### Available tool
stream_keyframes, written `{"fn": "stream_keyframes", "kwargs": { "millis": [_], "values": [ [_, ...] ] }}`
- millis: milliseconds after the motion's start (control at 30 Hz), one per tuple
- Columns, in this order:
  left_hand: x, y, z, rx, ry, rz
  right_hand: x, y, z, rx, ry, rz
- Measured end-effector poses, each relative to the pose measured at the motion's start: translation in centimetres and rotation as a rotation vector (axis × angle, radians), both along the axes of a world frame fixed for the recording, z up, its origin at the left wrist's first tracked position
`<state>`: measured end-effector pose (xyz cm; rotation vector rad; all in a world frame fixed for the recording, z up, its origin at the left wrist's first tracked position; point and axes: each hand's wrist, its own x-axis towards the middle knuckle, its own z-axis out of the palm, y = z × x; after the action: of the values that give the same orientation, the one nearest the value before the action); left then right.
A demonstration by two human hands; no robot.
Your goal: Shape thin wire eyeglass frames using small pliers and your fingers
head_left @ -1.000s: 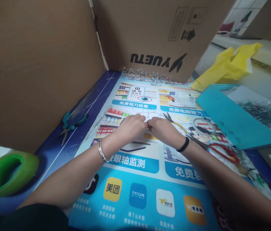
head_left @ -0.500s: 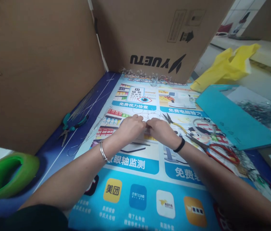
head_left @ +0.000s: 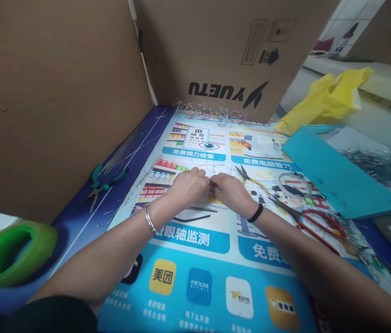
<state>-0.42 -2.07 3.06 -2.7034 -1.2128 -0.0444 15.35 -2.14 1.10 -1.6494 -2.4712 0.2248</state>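
Observation:
Over the middle of a printed poster (head_left: 195, 243), my left hand (head_left: 191, 186) and my right hand (head_left: 230, 190) meet with their fingertips pinched close together. Both are closed on thin wire (head_left: 221, 166), whose fine loops show just beyond the fingers. The part between the fingertips is hidden. Right of my right hand lie yellow-handled pliers (head_left: 244, 175), jaws apart. Red-handled scissors (head_left: 322, 224) and a coil of wire (head_left: 295, 181) rest farther right. Teal-handled pliers (head_left: 103, 185) are off to the left on the blue surface.
Cardboard walls stand at left (head_left: 60, 101) and behind (head_left: 230, 55), with tangled wire pieces (head_left: 223, 114) along the back foot. A green tape roll (head_left: 45, 252) is front left. At right are a yellow bag (head_left: 325, 101), a blue folder (head_left: 334, 173) and a heap of wire clippings (head_left: 375, 164).
The view has shifted very slightly. Both hands keep their pinch at nearly the same place, with my right wrist a touch nearer the left. Nothing has been let go.

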Motion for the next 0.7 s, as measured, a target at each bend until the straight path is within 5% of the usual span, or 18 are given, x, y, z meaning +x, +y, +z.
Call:
{"fn": "stream_keyframes", "kwargs": {
  "millis": [300, 500, 700],
  "values": [
    [0.0, -0.1, 0.1, -0.004, -0.021, 0.048, 0.1, 0.0, -0.1, 0.008, 0.073, -0.021],
    [-0.5, 0.6, -0.6, -0.01, -0.163, 0.13, 0.2, 0.5, -0.7, 0.014, 0.346, -0.075],
    [-1.0, 1.9, -1.4, -0.178, -0.464, 0.202, 0.3, 0.7, -1.5, -0.106, 0.655, -0.163]
  ]
}}
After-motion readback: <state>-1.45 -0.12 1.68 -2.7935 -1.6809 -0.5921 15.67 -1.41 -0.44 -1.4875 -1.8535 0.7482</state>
